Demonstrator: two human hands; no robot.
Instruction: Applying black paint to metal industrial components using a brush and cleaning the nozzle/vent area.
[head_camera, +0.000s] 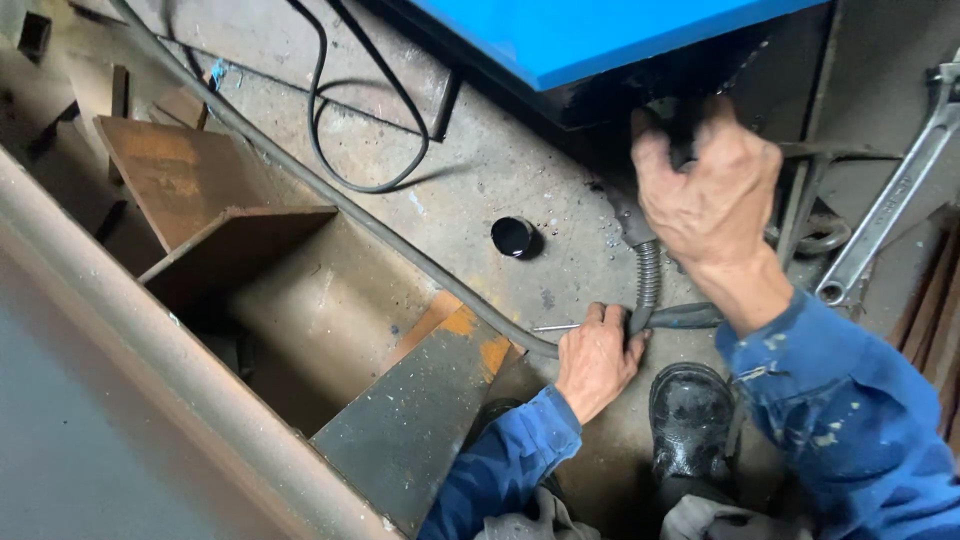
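My left hand (595, 357) is closed around a grey ribbed hose (648, 275) low down, near the concrete floor; a thin metal rod pokes out beside its fingers. My right hand (708, 195) is raised higher, its fingers curled on the dark upper end of the same hose, where it meets the underside of a blue machine (590, 35). Both arms wear blue sleeves. My black boot (690, 420) stands just below the hands.
A thick grey cable (330, 195) and a thin black cable (345, 170) run over the floor. A small black round cap (514, 237) lies left of the hose. Rusty steel plates (180, 175) and a beam fill the left. A large wrench (890, 210) lies right.
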